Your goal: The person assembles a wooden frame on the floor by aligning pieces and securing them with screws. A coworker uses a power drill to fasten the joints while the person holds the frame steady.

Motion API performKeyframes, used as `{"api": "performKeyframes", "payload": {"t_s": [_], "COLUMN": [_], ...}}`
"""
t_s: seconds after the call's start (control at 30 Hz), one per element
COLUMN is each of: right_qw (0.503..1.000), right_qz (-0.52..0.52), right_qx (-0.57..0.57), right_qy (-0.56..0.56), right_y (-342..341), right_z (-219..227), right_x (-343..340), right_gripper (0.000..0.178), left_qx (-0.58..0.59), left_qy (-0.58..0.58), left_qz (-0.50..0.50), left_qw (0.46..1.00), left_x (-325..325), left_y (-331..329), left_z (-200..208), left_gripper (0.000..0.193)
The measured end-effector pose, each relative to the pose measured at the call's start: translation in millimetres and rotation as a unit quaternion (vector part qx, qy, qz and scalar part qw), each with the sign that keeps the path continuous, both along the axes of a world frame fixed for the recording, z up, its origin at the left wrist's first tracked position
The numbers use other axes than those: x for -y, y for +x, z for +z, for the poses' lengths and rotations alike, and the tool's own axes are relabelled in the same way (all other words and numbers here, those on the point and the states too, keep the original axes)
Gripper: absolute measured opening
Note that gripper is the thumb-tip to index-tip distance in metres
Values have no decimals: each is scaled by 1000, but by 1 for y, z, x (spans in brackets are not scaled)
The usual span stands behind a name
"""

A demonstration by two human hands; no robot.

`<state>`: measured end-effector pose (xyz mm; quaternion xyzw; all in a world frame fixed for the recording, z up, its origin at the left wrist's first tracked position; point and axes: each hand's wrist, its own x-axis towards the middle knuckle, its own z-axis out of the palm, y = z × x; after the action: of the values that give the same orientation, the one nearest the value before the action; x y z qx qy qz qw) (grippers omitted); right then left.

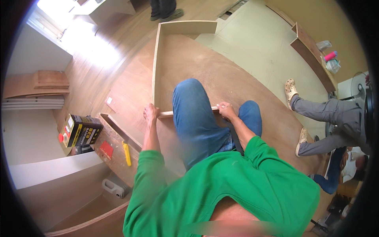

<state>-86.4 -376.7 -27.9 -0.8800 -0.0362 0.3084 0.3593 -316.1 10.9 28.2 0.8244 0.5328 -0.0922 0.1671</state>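
- Head view: well off to the left of the left hand, I see a stack of wooden boards [51, 80]
- Nearer that hand, still to its left, a black-and-yellow can [85, 130] with a red cap
- Left of and nearer the wearer than the hand, a narrow wooden piece [113, 162] carries a flat red piece [106, 150] and a yellow cutter [126, 153]; a grey jug [113, 188] lies lower down
- The left hand [151, 113] has its fingers closed over the near left corner of the wooden frame [156, 67]
- From that hand the frame runs away along one long strip, turning right at the far end; its near strip spans both hands, crossed by a jeans-clad knee [191, 94]
- The right hand [226, 111] is curled tight, pinching the near strip's right end
- Under the frame and right of that hand spreads a plywood sheet [272, 114]
- Farther right of it, someone in grey trousers [319, 110] and pale clogs [291, 89]
- Beyond, up and right, a pink spool [331, 56]
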Motion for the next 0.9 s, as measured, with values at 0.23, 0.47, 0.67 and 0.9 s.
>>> {"api": "performKeyframes", "payload": {"t_s": [0.23,0.47,0.67,0.9], "right_qw": [950,975,985,950], "right_qz": [-2,-119,-84,-115], "right_qx": [313,165,-145,-210], "right_qy": [0,93,36,201], "right_y": [113,216,65,43], "right_z": [-35,16,22,16], "right_x": [28,33,26,19], "right_gripper": [40,102,118,60], "left_qx": [69,493,345,263], "left_qy": [-343,-432,-371,-310], "left_qz": [73,150,248,230], "left_qw": [934,741,826,884], "left_x": [119,206,65,62], "left_y": [-12,-35,61,114], "left_z": [1,-46,-18,0], "left_gripper": [44,54,75,104]}}
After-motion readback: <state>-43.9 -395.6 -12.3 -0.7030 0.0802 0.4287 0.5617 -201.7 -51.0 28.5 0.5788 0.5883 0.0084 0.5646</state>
